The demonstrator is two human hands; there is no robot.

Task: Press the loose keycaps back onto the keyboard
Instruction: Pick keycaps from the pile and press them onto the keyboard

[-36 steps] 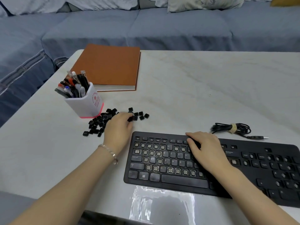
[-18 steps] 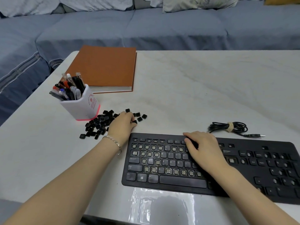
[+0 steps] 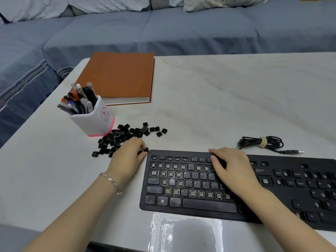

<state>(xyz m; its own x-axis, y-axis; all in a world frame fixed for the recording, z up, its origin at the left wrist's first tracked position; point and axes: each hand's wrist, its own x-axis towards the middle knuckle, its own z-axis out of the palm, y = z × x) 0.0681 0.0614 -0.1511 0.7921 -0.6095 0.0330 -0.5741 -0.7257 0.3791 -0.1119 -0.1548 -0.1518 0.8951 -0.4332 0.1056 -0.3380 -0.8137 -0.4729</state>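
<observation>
Keycaps (image 3: 123, 138) lie heaped at left-centre of the frame, beside a white pen cup (image 3: 94, 120), while the black keyboard (image 3: 190, 204) fills the lower right of the table (image 3: 218, 97), many of its switches bare. The left hand (image 3: 130, 155) pinches a single keycap (image 3: 145, 151) at the keyboard's upper-left corner. The right hand (image 3: 232, 170) rests palm-down on the middle rows, fingers loosely bent and holding nothing.

The caps look small, light, rigid and smooth, likely to slip or flip. Each is probably best taken by its side walls between thumb and fingertip, legend up, then pushed straight down.

Legible key legends include "Caps Lock", "Shift", "Ctrl", "Alt" and the letters R, T, Y, U. The cup's red print and the keyboard's badge are too small to read.
</observation>
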